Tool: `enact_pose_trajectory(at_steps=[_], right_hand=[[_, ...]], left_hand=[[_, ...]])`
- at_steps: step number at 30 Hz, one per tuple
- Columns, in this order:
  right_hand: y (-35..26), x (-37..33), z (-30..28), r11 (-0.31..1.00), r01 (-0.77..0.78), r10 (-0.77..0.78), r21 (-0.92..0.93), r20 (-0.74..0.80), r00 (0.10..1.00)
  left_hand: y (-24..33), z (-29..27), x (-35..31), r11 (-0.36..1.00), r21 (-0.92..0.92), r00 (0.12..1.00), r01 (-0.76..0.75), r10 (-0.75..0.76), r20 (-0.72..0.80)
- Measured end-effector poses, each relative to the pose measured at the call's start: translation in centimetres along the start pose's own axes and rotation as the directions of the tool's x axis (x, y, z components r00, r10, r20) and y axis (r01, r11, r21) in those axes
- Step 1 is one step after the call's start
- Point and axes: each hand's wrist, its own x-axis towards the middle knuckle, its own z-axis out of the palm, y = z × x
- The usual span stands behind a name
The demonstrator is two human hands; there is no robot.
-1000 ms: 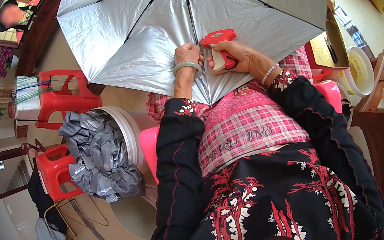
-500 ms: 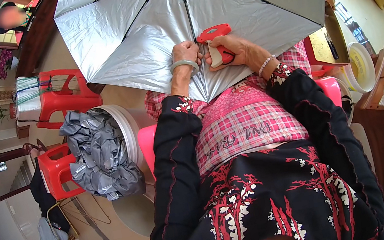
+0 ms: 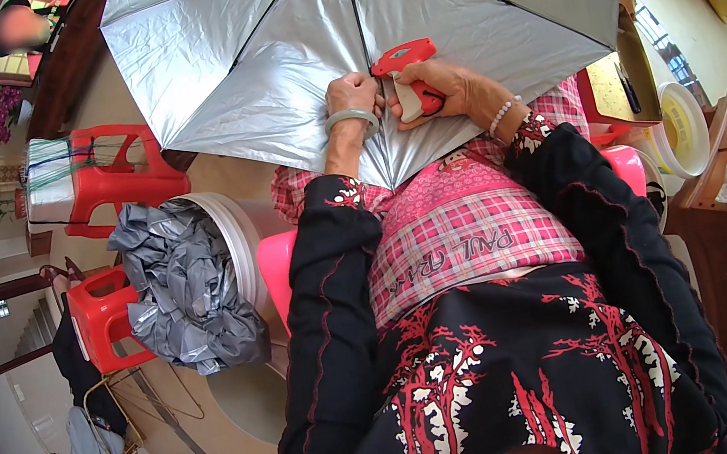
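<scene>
A silver-coated umbrella canopy (image 3: pixel 283 78) spreads before me with its inner side up and black ribs fanning across it. My left hand (image 3: pixel 353 98) is closed at the middle rib, pinching the umbrella near the canopy's near edge; its fingertips are partly hidden. In my right hand (image 3: pixel 448 85) is a red and white squeeze-handled tool (image 3: pixel 405 56), fingers wrapped round its grip. The tool's red nose points left and meets the rib just beside my left fingers. The near edge of the canopy rests over my pink checked apron (image 3: pixel 471 248).
At my left stands a white bucket (image 3: pixel 237 237) heaped with grey silver fabric (image 3: pixel 189 293). Red stools (image 3: pixel 122 175) stand beyond it, one carrying a bundle of green strands. A yellow and white tub (image 3: pixel 683 129) sits at right, near a wooden bench (image 3: pixel 726 236). A person (image 3: pixel 98 440) sits far left.
Both hands keep nearly the same place on the rib, with the tool's nose still beside my left fingers. The view has shifted very slightly.
</scene>
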Motion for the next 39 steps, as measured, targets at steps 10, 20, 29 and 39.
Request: enact_pose_trajectory(at_steps=[10,20,29,39], right_hand=[[-0.3,-0.6,0.6,0.999,-0.002,0.001,-0.048,-0.031,1.0],[0.2,0.2,0.4,0.991,0.088,-0.1,-0.102,-0.12,0.988],[1.3,0.0,0.7,0.992,0.125,-0.127,-0.03,-0.083,0.988],[0.6,-1.4,0.8,0.958,0.282,-0.267,0.056,-0.191,0.945]], left_hand=[[-0.1,0.0,-0.2,0.997,-0.057,0.998,0.042,-0.039,0.047],[0.3,0.2,-0.1,0.998,-0.014,0.998,0.061,-0.061,0.036],[-0.3,0.9,0.5,0.995,0.087,0.998,0.04,-0.035,-0.059],[0.9,0.2,0.0,0.527,0.841,0.923,-0.122,0.372,-0.1]])
